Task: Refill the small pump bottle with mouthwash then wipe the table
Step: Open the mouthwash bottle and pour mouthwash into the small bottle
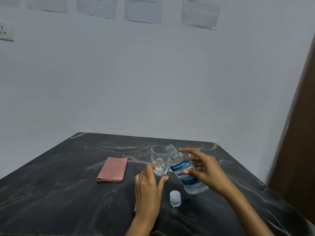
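My left hand (148,188) wraps the small pump bottle (159,167), thumb on its right side, fingers on the left, pinning it upright on the table (51,193). The bottle is clear, round-shouldered, with a bare threaded neck and open mouth; a little clear liquid sits at the bottom.

My right hand (202,169) grips the mouthwash bottle (185,172) around the middle, thumb across the blue label, fingers curled over the far side, index finger stretched toward its neck. It's clear plastic with flat sides, uncapped, tilted with the threaded neck leaning up and left. Its neck sits just above and beside the small bottle's mouth. The base looks to be resting on or just above the tabletop; can't tell which.

A translucent white ribbed cap (175,198) stands on the table near me, between my wrists. A clear glass tumbler (157,153), short and cylindrical, stands right behind both bottles. A pink folded cloth (112,169), rectangular with a matte weave, lies flat to the left, apart from the bottles.

The tabletop is dark polished stone with pale and tan veining. The wall (153,74) behind is plain pale blue-grey.
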The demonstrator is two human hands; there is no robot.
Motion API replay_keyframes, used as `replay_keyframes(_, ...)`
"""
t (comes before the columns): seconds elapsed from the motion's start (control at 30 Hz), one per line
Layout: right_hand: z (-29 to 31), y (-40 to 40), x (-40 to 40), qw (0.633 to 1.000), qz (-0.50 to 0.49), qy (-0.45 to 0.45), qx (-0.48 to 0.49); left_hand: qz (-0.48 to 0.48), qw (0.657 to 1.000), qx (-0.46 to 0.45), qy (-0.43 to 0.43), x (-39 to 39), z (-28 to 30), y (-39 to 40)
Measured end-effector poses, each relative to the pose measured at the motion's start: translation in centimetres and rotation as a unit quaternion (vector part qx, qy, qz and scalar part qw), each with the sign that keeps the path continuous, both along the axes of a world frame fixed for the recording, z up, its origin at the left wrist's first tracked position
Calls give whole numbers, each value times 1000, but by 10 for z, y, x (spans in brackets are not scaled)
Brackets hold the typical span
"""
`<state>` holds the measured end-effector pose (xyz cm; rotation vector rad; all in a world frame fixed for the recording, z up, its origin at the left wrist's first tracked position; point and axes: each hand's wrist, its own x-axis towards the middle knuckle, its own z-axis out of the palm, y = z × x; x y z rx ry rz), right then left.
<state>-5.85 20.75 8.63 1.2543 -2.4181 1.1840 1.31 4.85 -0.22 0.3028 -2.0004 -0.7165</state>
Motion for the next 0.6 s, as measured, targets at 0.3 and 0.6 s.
replay_keyframes(0.3, 4, -5, -2, 999, -12, 20, 37, -5, 1000, 6, -8, 0, -1, -1)
replay_keyframes(0.6, 7, -6, -3, 995, -15, 41, 93, -19, 1000, 19, -3, 0, -2, -3)
